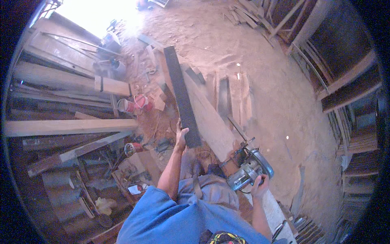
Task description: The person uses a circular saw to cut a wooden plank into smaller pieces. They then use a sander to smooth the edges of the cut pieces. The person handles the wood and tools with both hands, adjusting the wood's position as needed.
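A long dark wooden plank [183, 97] stretches away from my body, left of centre. My left hand [181, 136] is closed on the plank's left edge near its closer end, with the thumb over the top. On my right is a handheld circular saw [248, 168] with a silver motor body and a blue-green cover. My right hand [260, 186] is wrapped round the saw's handle. The saw is at the near end of a wide pale board [211, 118]; whether it rests on the board I cannot tell. Its blade is not clearly visible.
Stacked timber and a pale beam [73, 127] lie along the left. Red-and-white buckets [140, 101] stand beside the dark plank. Several boards [233, 97] lie on the sandy floor [280, 101] ahead. Wooden frames [349, 77] line the right side.
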